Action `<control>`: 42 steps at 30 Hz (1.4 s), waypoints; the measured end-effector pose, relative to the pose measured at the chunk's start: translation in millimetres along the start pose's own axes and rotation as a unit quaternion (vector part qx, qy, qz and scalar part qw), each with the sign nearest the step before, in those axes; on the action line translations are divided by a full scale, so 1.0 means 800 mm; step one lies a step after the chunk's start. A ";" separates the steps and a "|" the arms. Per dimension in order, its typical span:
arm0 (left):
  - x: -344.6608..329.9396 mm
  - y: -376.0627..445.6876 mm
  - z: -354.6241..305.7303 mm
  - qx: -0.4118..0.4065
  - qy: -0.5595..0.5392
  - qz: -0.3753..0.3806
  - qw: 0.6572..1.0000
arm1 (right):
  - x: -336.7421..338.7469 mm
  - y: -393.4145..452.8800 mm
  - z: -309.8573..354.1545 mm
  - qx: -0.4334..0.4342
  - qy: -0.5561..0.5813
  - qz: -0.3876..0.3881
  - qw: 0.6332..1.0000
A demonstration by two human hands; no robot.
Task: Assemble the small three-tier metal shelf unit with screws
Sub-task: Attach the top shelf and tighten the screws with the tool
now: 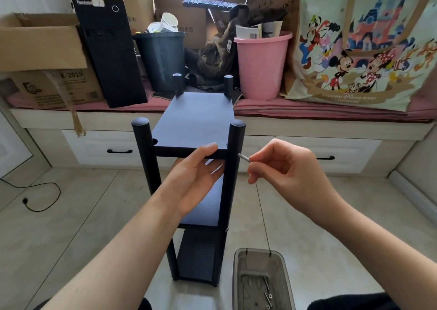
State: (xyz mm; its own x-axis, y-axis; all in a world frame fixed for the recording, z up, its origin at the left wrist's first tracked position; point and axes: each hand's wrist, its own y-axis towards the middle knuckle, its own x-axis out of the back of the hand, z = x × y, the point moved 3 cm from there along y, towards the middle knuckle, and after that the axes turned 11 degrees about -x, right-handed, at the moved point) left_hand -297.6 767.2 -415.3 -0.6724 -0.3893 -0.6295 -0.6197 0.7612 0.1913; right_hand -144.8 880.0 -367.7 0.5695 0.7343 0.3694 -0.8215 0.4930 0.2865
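**A:** What does the shelf look like?

**B:** It is black and thin. It has four round posts and three flat boards, one on top, one in the middle and one at the bottom. It stands up on the floor, right in front of the person.

**A:** What are the hands doing?

**B:** The left hand holds the front edge of the top board. The thumb lies on top and the other fingers go under it. The right hand pinches a small silver screw with its fingertips. The tip of the screw is just beside the front right post, near the top board.

**A:** Is there anything else on the floor?

**B:** A see-through box sits by the shelf's front right foot. It has a few more screws in it. A black cord lies at the far left.

**A:** And the room?

**B:** The floor has pale tiles. Behind the shelf is a long low bench with white drawers and a pink mat. On it are brown boxes, a black computer, a dark bin, a pink bin and a big cartoon bag.
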 end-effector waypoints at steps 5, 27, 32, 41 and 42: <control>0.000 -0.001 0.001 -0.009 -0.010 -0.005 1.000 | -0.004 0.004 -0.003 0.000 -0.005 -0.011 1.000; -0.002 -0.001 0.003 -0.121 0.054 0.020 0.991 | -0.020 0.014 -0.007 -0.012 0.011 -0.049 0.999; -0.001 -0.001 0.005 -0.128 0.054 0.018 0.990 | -0.020 0.012 -0.006 0.011 -0.027 -0.063 0.998; -0.002 0.001 0.007 -0.132 0.055 0.009 0.990 | -0.021 0.013 -0.003 0.012 -0.068 -0.082 0.994; -0.002 0.000 0.007 -0.133 0.055 0.007 0.990 | -0.019 0.015 -0.004 -0.016 -0.038 -0.071 0.997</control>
State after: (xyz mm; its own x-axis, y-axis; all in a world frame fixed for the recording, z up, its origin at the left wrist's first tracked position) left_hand -294.4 770.7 -418.5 -0.7125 -0.4456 -0.5420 -0.6849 0.6096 0.3991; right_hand -163.4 876.0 -373.1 0.6794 0.6197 0.3929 -0.7325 0.6047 0.3128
